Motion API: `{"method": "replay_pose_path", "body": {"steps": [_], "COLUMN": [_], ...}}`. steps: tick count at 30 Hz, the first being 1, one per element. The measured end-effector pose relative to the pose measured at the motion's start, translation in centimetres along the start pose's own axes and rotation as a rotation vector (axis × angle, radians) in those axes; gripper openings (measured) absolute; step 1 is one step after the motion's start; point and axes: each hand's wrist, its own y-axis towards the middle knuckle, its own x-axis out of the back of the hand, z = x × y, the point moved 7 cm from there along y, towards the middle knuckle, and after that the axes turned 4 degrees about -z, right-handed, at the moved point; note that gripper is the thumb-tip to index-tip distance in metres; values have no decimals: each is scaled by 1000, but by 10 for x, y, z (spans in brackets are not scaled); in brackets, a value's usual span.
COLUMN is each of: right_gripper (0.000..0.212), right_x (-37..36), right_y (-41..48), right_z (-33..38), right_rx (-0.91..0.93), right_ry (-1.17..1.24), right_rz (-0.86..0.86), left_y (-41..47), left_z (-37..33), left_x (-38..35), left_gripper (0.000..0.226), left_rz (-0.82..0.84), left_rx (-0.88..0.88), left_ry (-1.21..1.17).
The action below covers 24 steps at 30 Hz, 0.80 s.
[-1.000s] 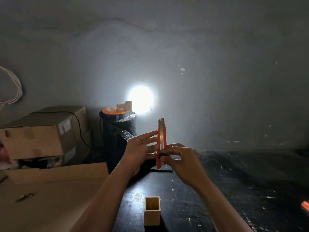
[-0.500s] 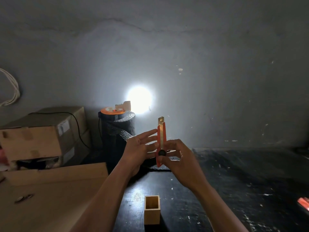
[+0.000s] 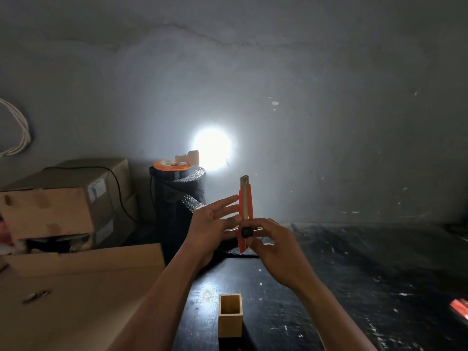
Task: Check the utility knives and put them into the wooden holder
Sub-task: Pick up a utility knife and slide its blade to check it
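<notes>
An orange utility knife (image 3: 245,206) stands upright in front of me, a short length of blade showing at its top. My right hand (image 3: 272,245) grips its lower part, fingers by the black lock knob. My left hand (image 3: 211,228) steadies the knife from the left, fingers spread and touching its side. A small square wooden holder (image 3: 230,315) stands upright and open on the dark table, below the hands. Another orange knife (image 3: 459,307) lies at the right edge, partly cut off.
A flat cardboard sheet (image 3: 76,287) with a small metal piece (image 3: 35,296) lies at the left. Stacked cardboard boxes (image 3: 63,198) sit behind it. A black wrapped cylinder (image 3: 181,206) with a bright lamp stands by the wall.
The black lock knob, hidden a second ago, now shows by my right fingers, which have shifted on the handle. The knife stays upright in the same place.
</notes>
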Motion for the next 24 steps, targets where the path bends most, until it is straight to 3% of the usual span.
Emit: {"method": "replay_pose_path", "body": {"steps": [12, 18, 24], "right_gripper": [16, 48, 46], "right_x": [-5, -9, -33], "right_y": [7, 28, 44], "right_z": [-16, -27, -59], "right_rx": [-21, -27, -24], "right_ry": [18, 22, -62], "right_rz": [-13, -26, 79], "left_y": [-1, -7, -4], "left_z": [26, 64, 110], "left_x": [15, 24, 40], "left_gripper": [43, 41, 42], "left_rz": [-32, 13, 10], "left_rx": [24, 45, 140], "left_ry": [10, 104, 71]}}
